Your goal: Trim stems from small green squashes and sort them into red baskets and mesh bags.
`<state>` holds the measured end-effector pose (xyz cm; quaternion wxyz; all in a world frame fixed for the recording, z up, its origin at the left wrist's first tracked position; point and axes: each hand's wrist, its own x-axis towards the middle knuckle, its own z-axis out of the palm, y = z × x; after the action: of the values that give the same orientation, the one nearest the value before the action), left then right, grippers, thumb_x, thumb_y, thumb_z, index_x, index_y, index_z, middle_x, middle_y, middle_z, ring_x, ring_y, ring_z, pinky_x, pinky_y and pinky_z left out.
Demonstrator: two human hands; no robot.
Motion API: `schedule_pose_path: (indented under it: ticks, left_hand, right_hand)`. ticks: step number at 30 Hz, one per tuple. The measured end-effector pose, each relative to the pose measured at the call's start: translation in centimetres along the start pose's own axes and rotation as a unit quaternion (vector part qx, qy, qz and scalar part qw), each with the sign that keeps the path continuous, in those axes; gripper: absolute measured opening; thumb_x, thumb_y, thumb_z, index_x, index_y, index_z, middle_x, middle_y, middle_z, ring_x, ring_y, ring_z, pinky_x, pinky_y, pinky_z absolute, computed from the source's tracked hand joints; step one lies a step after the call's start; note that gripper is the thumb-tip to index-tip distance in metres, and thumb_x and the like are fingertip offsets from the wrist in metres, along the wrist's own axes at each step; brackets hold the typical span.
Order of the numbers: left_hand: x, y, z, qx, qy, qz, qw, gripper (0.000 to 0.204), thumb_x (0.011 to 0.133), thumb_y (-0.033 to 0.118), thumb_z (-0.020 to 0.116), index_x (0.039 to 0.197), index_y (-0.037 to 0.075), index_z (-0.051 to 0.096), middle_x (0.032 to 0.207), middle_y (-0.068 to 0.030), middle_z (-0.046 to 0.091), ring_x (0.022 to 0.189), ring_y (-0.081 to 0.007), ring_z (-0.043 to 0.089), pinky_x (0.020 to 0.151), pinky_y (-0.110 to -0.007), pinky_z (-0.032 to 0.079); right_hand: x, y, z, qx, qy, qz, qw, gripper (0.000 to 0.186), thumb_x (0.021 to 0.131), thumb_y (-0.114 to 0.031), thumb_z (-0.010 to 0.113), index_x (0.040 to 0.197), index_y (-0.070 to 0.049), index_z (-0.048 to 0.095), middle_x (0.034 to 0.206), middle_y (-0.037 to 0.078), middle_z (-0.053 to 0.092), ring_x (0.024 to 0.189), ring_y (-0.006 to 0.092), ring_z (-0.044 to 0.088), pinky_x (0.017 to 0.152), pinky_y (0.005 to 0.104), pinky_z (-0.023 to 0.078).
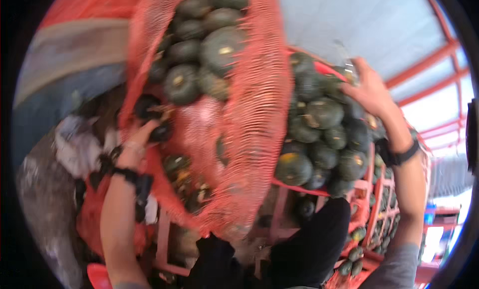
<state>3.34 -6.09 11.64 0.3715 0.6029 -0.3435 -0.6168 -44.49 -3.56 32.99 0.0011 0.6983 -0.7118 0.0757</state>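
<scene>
A red mesh sack (pixel 262 124) lies open in front of me, with dark green squashes (pixel 182 84) heaped in its upper part and a few lower down. My left hand (pixel 142 137) reaches in at the sack's left edge, its fingers closed against a small dark squash (pixel 160 132). To the right, my right hand (pixel 369 87) is raised at the far edge of a second heap of green squashes (pixel 324 114). Its fingers are bent around a thin, shiny metal tool (pixel 350 72), whose kind is too blurred to make out. Dark bands circle both wrists.
Pink-red crates (pixel 374 204) holding more squashes stand in a row at the lower right. Red netting (pixel 95 209) and a crumpled whitish bag (pixel 75 144) lie at the left. A red frame (pixel 424 69) runs along the upper right. My dark-clad legs (pixel 304 244) are close below.
</scene>
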Motion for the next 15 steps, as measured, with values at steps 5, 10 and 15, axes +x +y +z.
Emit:
schedule_pose_path:
  ticks: [5,10,15]
  left_hand:
    - [-0.2,2.5,2.9,0.129,0.097,-0.012,0.987,0.058,0.074,0.026,0.07,0.123,0.005,0.047,0.108,-0.0136,0.059,0.1,-0.0228,0.058,0.073,-0.039,0.052]
    - [-1.3,1.2,0.0,-0.188,-0.048,-0.031,0.98,0.043,0.08,0.028,0.06,0.117,0.01,0.049,0.114,-0.0127,0.056,0.1,-0.0278,0.059,0.077,-0.048,0.053]
    - [-6.8,1.9,3.1,-0.342,-0.3,-0.034,0.89,0.051,0.082,0.028,0.047,0.128,0.007,0.042,0.125,-0.016,0.051,0.111,-0.0322,0.055,0.086,-0.051,0.05]
  right_hand:
    - [-4.4,-6.0,0.0,0.045,0.07,-0.112,0.99,0.049,0.07,-0.011,0.066,0.114,-0.005,0.046,0.089,0.022,0.057,0.087,0.0398,0.057,0.077,0.043,0.046]
    - [-7.4,-11.4,0.8,0.083,0.009,-0.244,0.966,0.049,0.065,-0.004,0.066,0.11,-0.001,0.047,0.095,0.019,0.056,0.086,0.0381,0.057,0.074,0.0422,0.047]
    - [-7.9,-15.3,2.8,0.053,-0.051,-0.335,0.939,0.039,0.065,-0.011,0.065,0.099,-0.002,0.048,0.079,0.012,0.051,0.073,0.0295,0.055,0.064,0.0386,0.046]
